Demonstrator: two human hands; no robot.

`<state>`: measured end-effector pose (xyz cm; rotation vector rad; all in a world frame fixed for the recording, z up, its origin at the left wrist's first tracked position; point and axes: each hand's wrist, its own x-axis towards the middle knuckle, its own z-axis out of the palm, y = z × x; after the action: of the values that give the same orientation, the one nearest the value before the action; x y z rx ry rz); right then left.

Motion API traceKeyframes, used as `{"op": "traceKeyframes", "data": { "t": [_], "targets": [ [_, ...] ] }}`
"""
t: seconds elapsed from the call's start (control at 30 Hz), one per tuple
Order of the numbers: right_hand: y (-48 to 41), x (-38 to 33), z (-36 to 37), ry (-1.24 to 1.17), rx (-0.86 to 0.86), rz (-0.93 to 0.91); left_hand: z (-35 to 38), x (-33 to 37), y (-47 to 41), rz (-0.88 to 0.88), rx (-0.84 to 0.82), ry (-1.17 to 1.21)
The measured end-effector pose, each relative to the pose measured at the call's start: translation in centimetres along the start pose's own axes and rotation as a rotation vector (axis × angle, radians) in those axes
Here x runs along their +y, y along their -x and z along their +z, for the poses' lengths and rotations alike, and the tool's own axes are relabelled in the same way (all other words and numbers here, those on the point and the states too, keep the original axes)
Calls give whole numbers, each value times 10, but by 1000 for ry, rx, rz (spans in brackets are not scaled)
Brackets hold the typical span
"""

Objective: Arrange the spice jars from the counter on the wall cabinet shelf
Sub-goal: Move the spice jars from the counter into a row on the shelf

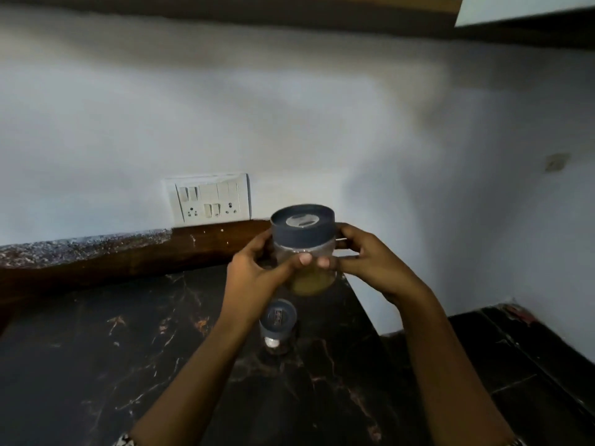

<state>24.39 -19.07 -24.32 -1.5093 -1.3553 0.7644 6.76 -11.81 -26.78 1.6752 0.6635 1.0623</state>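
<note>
A clear spice jar (309, 275) with a dark blue lid and yellowish powder at its bottom is held up above the counter. My left hand (254, 275) grips its left side, thumb across the front. My right hand (367, 262) grips its right side, fingers curled round it. Below the held jar, a second smaller jar (278, 323) with a blue lid stands upright on the dark marble counter (112, 349). The underside of the wall cabinet (289, 14) runs along the top of the view; its shelf is hidden.
A white switch and socket panel (211, 199) sits on the white wall behind the counter. A brown wooden backsplash (128, 252) edges the counter's rear. To the right lies a lower dark surface (531, 365). A white cabinet door edge (528, 8) shows at top right.
</note>
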Motion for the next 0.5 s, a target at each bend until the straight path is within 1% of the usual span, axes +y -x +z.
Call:
{"op": "traceKeyframes", "data": {
  "t": [0.1, 0.23, 0.3, 0.37, 0.43, 0.5],
  "targets": [
    [-10, -24, -4, -44, 28, -68, -8, 25, -19, 47, 37, 15],
    [-22, -46, -1, -75, 0, -132, -16, 55, -40, 91, 86, 73],
    [-28, -55, -1, -98, 13, -154, -18, 67, -48, 104, 101, 69],
    [-32, -64, -1, -137, 61, -193, -19, 79, -51, 113, 104, -1],
    [-36, -73, 0, -152, 105, -233, -19, 89, -54, 117, 116, -165],
    [-38, -82, 6, -115, 168, -275, -20, 97, -57, 113, 128, -283]
  ]
}}
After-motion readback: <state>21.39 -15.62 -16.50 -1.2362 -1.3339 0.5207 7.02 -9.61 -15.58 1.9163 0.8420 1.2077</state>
